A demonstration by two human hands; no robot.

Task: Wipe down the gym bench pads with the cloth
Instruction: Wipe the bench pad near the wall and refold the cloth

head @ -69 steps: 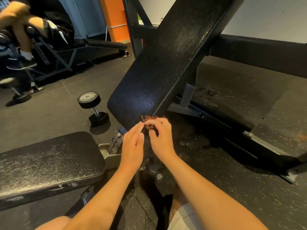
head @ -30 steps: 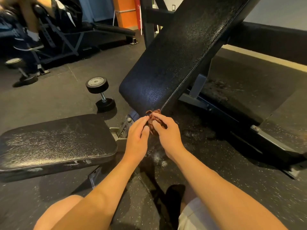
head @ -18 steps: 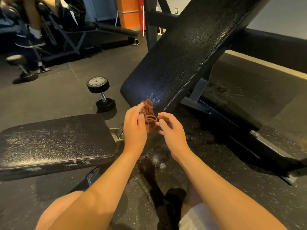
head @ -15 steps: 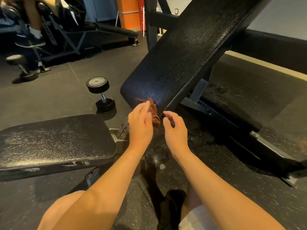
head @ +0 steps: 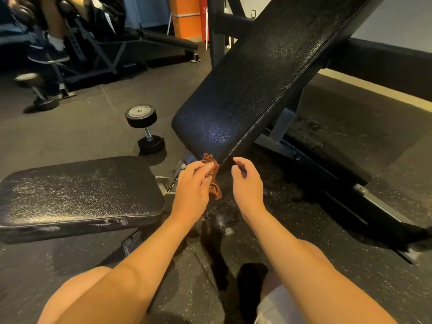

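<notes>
Right hand [head: 246, 181] has let go of the cloth [head: 216, 185] since the earlier frames, where both hands bunched it together; now only the left hand [head: 191, 183] has it, and the cloth has come up against the bottom edge of the back pad [head: 257, 85].

Counts: 2 pads, 1 cloth, 2 dumbbells, 2 hands.
- Back pad: black, tilted up steeply, lower end nearest the hands.
- Seat pad [head: 77, 190]: black, roughly flat, left of and below the back pad's lower end, with a metal bracket between them.
- Cloth: brown, crumpled, top touching the back pad's lower right corner, rest hanging below the left fingers.
- Dumbbell [head: 146, 129]: on end on the floor [head: 327, 253], just left of the back pad's lower end. Second dumbbell [head: 35, 92]: well left of the back pad.

Left fingers [head: 205, 168]: close together, curled over the cloth and pinching it; thumb hidden.
Right fingers: loosely curled, a bit spread, holding nothing, just below the back pad's lower right corner, a gap between them and the cloth. Cannot tell if fingertips touch the pad edge.
</notes>
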